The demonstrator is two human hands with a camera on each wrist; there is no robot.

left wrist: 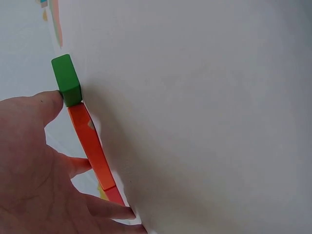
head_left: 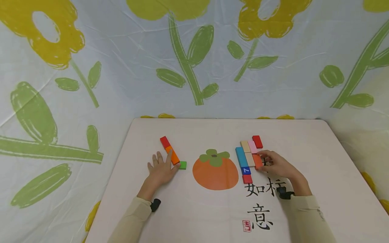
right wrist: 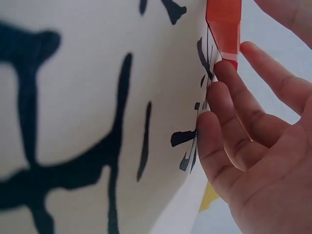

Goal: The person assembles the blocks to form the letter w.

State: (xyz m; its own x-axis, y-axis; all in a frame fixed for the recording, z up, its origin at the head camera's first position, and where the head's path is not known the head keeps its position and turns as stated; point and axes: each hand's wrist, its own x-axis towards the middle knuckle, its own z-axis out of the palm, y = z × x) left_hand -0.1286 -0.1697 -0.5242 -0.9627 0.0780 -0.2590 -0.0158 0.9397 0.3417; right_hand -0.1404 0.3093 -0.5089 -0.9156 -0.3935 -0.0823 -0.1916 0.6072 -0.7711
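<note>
My left hand (head_left: 162,171) lies with fingers spread beside a slanting line of blocks. Its thumb touches the small green block (left wrist: 67,80), and a finger reaches onto the orange block (head_left: 172,155). A red block (head_left: 165,142) continues that line at the far end. On the right, my right hand (head_left: 278,164) pinches an orange-red block (head_left: 257,162) between thumb and fingers, against a cream block (head_left: 249,159). Left of these run a long light-blue block (head_left: 241,157), a dark-blue block (head_left: 245,170) marked 7 and a red block (head_left: 247,179).
Another cream block (head_left: 245,146), a pink block (head_left: 252,146) and a red block (head_left: 257,141) stand at the far end of the right cluster. A printed persimmon (head_left: 215,173) and black characters (head_left: 260,217) mark the table cover (head_left: 194,216). Flowered cloth (head_left: 121,67) rises behind the table.
</note>
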